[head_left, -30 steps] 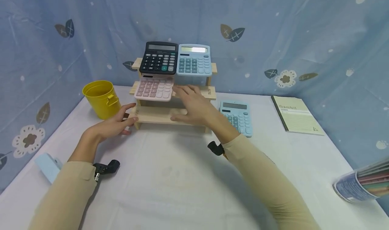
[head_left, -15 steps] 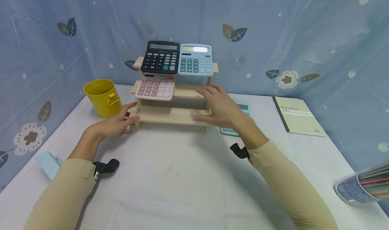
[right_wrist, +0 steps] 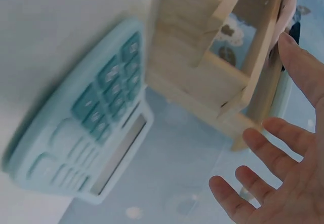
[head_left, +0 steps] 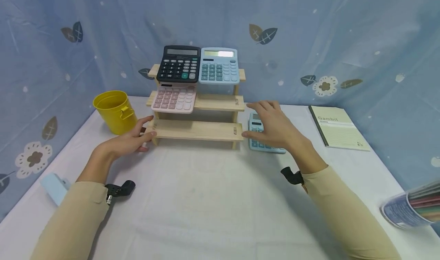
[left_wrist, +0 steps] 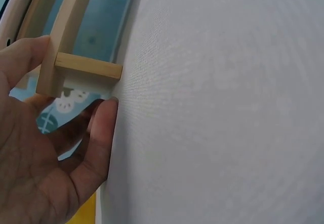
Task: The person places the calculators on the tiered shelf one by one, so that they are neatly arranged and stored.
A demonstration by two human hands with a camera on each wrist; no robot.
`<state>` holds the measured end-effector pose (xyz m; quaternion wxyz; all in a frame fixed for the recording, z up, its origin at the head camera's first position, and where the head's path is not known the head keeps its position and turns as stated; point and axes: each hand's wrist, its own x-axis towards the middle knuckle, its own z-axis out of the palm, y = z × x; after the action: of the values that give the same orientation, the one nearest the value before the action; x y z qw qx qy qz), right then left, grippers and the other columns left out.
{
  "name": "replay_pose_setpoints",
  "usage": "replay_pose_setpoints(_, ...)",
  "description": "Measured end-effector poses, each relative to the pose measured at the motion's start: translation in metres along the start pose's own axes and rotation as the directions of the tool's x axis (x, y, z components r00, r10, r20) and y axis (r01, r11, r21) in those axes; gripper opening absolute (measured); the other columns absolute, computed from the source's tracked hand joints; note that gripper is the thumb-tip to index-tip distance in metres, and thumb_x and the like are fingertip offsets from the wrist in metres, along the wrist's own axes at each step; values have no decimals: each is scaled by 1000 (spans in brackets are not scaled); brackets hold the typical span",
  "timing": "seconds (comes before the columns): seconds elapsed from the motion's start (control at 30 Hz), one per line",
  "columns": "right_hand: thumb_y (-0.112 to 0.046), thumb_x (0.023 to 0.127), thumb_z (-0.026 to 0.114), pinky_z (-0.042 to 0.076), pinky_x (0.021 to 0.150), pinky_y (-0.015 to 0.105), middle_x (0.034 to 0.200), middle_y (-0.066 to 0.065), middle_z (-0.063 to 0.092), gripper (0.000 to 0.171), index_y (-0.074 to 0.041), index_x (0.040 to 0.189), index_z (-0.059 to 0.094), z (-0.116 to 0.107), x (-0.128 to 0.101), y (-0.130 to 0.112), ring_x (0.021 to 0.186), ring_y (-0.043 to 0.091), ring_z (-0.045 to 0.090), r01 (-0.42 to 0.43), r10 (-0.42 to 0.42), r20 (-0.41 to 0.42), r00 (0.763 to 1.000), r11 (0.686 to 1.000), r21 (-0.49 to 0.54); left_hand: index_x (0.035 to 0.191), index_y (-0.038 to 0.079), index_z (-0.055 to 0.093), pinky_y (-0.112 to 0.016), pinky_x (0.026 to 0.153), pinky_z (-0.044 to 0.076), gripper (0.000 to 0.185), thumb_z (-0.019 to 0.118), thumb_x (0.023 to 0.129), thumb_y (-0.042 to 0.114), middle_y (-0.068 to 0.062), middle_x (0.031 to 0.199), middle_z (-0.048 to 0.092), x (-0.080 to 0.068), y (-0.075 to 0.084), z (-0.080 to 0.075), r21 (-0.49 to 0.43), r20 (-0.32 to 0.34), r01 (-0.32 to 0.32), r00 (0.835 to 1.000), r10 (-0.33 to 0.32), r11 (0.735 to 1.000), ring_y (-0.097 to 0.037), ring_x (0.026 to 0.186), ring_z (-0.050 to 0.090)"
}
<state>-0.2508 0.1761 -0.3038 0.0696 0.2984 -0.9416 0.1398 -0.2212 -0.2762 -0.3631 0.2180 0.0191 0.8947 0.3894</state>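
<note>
A three-tier wooden rack (head_left: pixel 196 130) stands at the back of the table. A black calculator (head_left: pixel 178 63) and a light blue calculator (head_left: pixel 218 66) lean on its top tier, and a pink calculator (head_left: pixel 174 99) on the middle tier. My left hand (head_left: pixel 134 138) grips the left end of the bottom tier, thumb above and fingers below; the left wrist view shows that hand (left_wrist: pixel 45 148) round the rack's foot (left_wrist: pixel 76 67). My right hand (head_left: pixel 271 126) hovers with spread fingers over another blue calculator (head_left: pixel 255 121) lying flat just right of the rack (right_wrist: pixel 202 67).
A yellow bucket (head_left: pixel 115 111) stands left of the rack. A notebook (head_left: pixel 338 127) lies at the back right. A tipped cup of coloured pencils (head_left: pixel 412 208) sits at the right edge, and a pale blue object (head_left: pixel 55 187) at the left edge. A blue curtain hangs behind.
My right hand has moved right, from the rack's middle tier to above the blue calculator on the table. The left hand has stayed on the rack's left end.
</note>
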Motion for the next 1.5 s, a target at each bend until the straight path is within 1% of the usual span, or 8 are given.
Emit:
replay_pose_setpoints(0.3, -45, 89, 80, 30, 116, 63, 154, 19, 44, 85, -5, 154, 42, 7, -12, 19, 144, 45, 30, -44, 44, 7, 999, 999, 27, 163, 41, -11, -59, 109, 43, 92, 44, 98, 74, -31, 167, 8, 0, -1, 0, 6, -9, -13, 1000, 13, 1000, -35, 120, 61)
replay_pose_setpoints(0.53, -47, 90, 78, 31, 114, 68, 157, 21, 40, 89, -5, 157, 37, 12, -15, 30, 145, 50, 27, -98, 97, 37, 995, 995, 33, 163, 41, -10, -59, 110, 42, 91, 45, 98, 73, -30, 167, 10, 1, -2, 1, -8, -19, -13, 1000, 13, 1000, -36, 120, 60)
replay_pose_setpoints(0.83, -48, 92, 74, 29, 113, 71, 160, 27, 30, 95, -1, 160, 27, 17, -11, 40, 145, 54, 19, -191, 187, 104, 977, 981, 31, 163, 40, -11, -60, 109, 44, 89, 45, 100, 69, -32, 166, 8, 0, -2, 0, -25, -11, -21, 1000, 21, 999, -40, 122, 60)
replay_pose_setpoints(0.97, -54, 92, 72, 34, 108, 73, 161, 30, 23, 102, -2, 162, 18, 20, -8, 42, 145, 55, 16, -274, 268, 132, 954, 961, 32, 163, 41, -9, -57, 109, 46, 90, 46, 99, 70, -30, 167, 8, -1, -1, -2, -36, -9, -17, 1000, 17, 999, -39, 124, 59)
replay_pose_setpoints(1.07, -62, 89, 69, 40, 101, 75, 163, 29, 17, 109, -6, 164, 13, 23, -5, 42, 145, 56, 16, -356, 348, 150, 925, 934, 27, 163, 40, -9, -56, 108, 46, 88, 46, 100, 69, -30, 166, 9, -2, -1, -3, -38, -3, -22, 1000, 22, 999, -39, 125, 59)
replay_pose_setpoints(1.17, -66, 88, 68, 40, 99, 78, 164, 30, 12, 113, -9, 165, 9, 26, -1, 42, 145, 58, 17, -416, 406, 169, 898, 909, 26, 163, 42, -9, -57, 109, 45, 86, 46, 101, 67, -30, 166, 11, -3, -1, -4, -39, -2, -30, 1000, 30, 999, -39, 124, 60)
replay_pose_setpoints(1.4, -70, 85, 68, 37, 102, 78, 165, 31, 8, 118, -8, 164, 7, 32, 9, 38, 145, 61, 19, -484, 470, 216, 855, 875, 9, 162, 44, -9, -58, 110, 44, 87, 46, 100, 70, -29, 166, 11, -4, 0, -3, -45, 4, -25, 1000, 25, 999, -39, 126, 59)
replay_pose_setpoints(1.5, -72, 83, 69, 37, 103, 78, 166, 31, 1, 123, -8, 164, 2, 36, 11, 37, 147, 61, 14, -494, 483, 258, 837, 869, -25, 162, 44, -8, -57, 110, 45, 89, 47, 98, 71, -29, 166, 11, -3, -2, -3, -53, 5, -22, 1000, 22, 998, -38, 127, 59)
